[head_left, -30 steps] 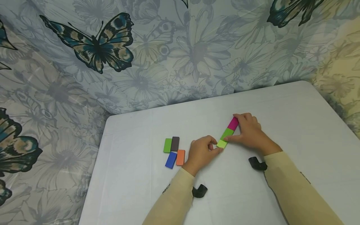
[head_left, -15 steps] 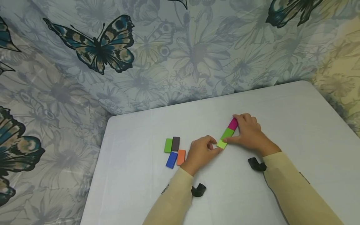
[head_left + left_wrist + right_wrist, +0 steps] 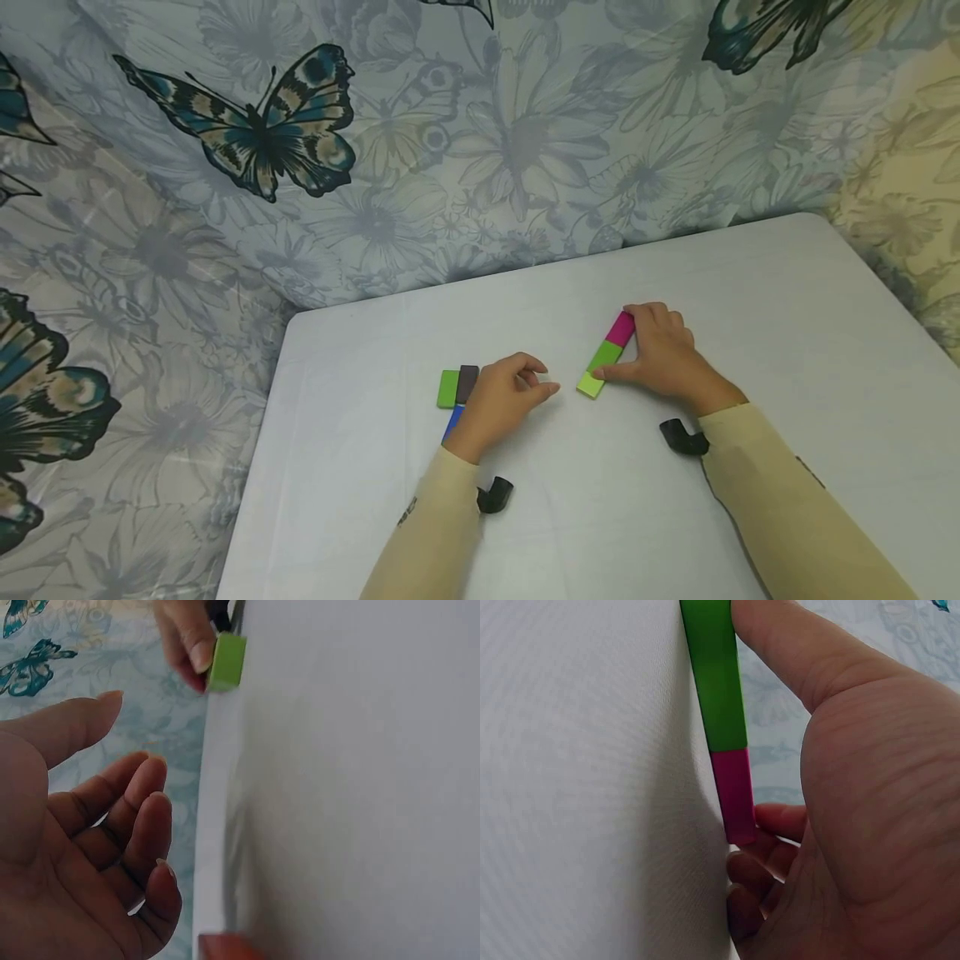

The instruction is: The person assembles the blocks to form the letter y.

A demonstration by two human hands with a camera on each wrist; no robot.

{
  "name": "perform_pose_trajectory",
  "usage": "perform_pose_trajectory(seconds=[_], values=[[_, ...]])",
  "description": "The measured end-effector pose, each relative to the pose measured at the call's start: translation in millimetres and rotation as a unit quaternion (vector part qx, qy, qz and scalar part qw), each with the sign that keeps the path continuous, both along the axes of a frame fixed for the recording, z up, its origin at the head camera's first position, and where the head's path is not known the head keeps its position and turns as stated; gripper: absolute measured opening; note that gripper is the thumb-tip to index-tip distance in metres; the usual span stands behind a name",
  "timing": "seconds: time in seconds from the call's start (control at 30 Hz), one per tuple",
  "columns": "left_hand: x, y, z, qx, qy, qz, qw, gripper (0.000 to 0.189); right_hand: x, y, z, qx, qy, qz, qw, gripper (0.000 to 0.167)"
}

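On the white table lies a slanted row of blocks, end to end: a magenta block (image 3: pixel 620 329), a green block (image 3: pixel 606 356) and a yellow-green block (image 3: pixel 590 385). My right hand (image 3: pixel 670 358) holds this row along its right side, fingers at the magenta end and thumb at the yellow-green part. In the right wrist view the magenta block (image 3: pixel 735 796) meets the green one (image 3: pixel 718 690). My left hand (image 3: pixel 500 403) hovers left of the row, holding nothing. Its fingers (image 3: pixel 154 817) are loosely bent, thumb apart.
Beside my left hand lie a green block (image 3: pixel 447 388), a dark grey block (image 3: pixel 467 383) and a partly covered blue block (image 3: pixel 453 421). An orange shape (image 3: pixel 229 946) blurs at the left wrist view's bottom edge. The table (image 3: pixel 337 467) meets a butterfly-patterned backdrop (image 3: pixel 390 208).
My left hand has left the yellow-green end of the row and moved left, now covering the orange block and part of the blue one in the head view. My right hand stays put.
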State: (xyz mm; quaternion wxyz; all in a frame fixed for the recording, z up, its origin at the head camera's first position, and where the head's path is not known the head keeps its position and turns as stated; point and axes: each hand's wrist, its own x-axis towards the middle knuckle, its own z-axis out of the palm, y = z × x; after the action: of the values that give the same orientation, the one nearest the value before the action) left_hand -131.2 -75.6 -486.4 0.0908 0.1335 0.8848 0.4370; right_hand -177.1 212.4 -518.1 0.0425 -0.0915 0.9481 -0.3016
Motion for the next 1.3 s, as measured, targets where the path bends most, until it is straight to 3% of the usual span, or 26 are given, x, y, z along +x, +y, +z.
perform_pose_trajectory(seconds=[0.17, 0.37, 0.47, 0.67, 0.9, 1.03, 1.3], values=[[-3.2, -26.3, 10.0, 0.016, 0.011, 0.013, 0.9997, 0.032, -0.1, 1, 0.7, 0.001, -0.001, 0.003, 1.0000, 0.118], [-6.4, -57.9, 15.4, 0.020, 0.034, 0.051, 0.9979, 0.029, 0.4, 3, 1.2, 0.002, -0.002, 0.005, 1.0000, 0.118], [-6.0, -69.9, 16.3, 0.026, 0.026, 0.066, 0.9971, 0.030, 0.8, 3, 1.2, 0.003, -0.003, 0.004, 1.0000, 0.117], [-3.8, -86.6, 18.2, 0.027, 0.011, 0.068, 0.9973, 0.035, 0.0, 4, -0.3, 0.005, 0.000, 0.006, 1.0000, 0.117], [-11.4, -104.3, 10.8, 0.002, 0.010, 0.105, 0.9945, 0.036, -0.9, 4, -0.3, 0.008, -0.003, 0.008, 0.9999, 0.118], [-15.8, -110.1, 5.2, -0.013, -0.007, 0.095, 0.9954, 0.040, -1.4, 3, 0.7, 0.008, -0.007, 0.012, 0.9999, 0.120], [-16.9, -113.3, -3.4, -0.074, -0.039, 0.042, 0.9956, 0.054, -0.9, 2, 0.3, 0.006, -0.008, 0.011, 0.9999, 0.122]])
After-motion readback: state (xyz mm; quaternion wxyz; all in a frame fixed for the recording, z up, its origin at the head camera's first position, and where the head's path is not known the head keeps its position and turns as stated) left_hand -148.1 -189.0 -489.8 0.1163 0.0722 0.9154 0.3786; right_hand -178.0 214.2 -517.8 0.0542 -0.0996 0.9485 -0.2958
